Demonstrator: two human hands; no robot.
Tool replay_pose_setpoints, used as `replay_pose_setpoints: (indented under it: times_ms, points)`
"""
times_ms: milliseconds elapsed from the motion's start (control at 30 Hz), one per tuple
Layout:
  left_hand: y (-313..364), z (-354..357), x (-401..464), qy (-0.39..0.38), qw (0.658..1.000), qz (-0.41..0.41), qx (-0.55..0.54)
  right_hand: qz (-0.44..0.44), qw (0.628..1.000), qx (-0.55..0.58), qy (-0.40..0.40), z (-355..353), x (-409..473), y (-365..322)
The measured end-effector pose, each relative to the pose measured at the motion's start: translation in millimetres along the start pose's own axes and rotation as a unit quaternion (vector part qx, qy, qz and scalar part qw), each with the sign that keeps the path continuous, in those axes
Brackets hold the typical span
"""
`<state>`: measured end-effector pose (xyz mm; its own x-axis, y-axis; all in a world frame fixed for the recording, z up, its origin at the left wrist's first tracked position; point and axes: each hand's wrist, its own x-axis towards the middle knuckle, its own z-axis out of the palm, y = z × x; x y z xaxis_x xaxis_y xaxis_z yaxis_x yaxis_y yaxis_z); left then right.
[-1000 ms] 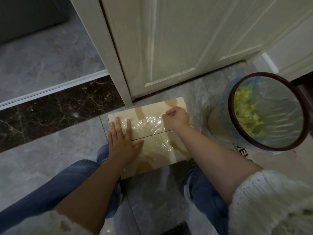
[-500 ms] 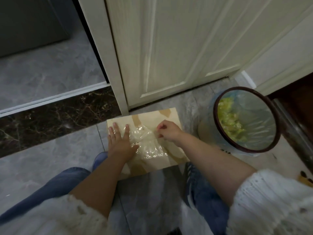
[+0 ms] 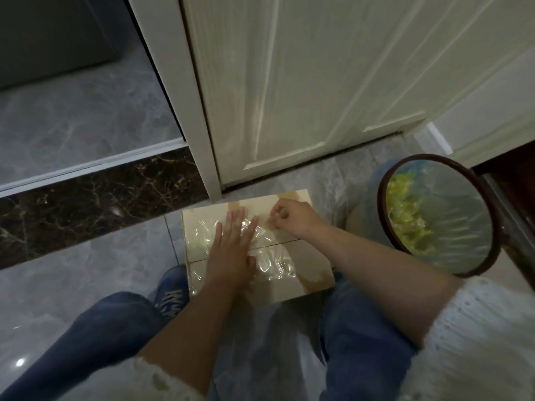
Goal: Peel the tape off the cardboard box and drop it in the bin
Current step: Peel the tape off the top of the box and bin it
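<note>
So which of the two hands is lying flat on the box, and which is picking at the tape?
The left hand lies flat, fingers straight, pressing the cardboard box down. The right hand has its fingers curled, pinching at the clear tape near the box's far edge.

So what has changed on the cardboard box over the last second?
The left hand has slid from the box's left part toward the middle and now presses flat on the crinkled clear tape. The right hand stayed at the far right part of the tan cardboard box, fingers curled and picking at the tape there. No tape has come free; the lined round bin stands beside the box as before.
</note>
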<state>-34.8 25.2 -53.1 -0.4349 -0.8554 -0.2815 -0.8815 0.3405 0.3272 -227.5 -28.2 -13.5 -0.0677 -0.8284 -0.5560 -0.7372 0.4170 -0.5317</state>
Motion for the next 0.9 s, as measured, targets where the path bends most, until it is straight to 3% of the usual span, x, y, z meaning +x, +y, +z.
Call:
replay_pose_setpoints:
  times_ms: [267, 600, 767, 900]
  points:
    - [-6, 15, 8, 0.000, 1.000, 0.010, -0.019, -0.023, 0.993, 0.099, 0.065, 14, 12, 22]
    - [-7, 10, 9, -0.030, 0.999, 0.014, -0.017, -0.005, 0.980, 0.201, 0.006, -3, -8, 48]
    - [-7, -8, 0, -0.028, 0.999, 0.008, -0.027, -0.024, 0.994, 0.105, 0.005, -7, -25, 38]
    - [-14, -13, -23, 0.006, 0.997, -0.076, -0.010, -0.015, 0.999, 0.020, 0.029, -10, -39, 20]
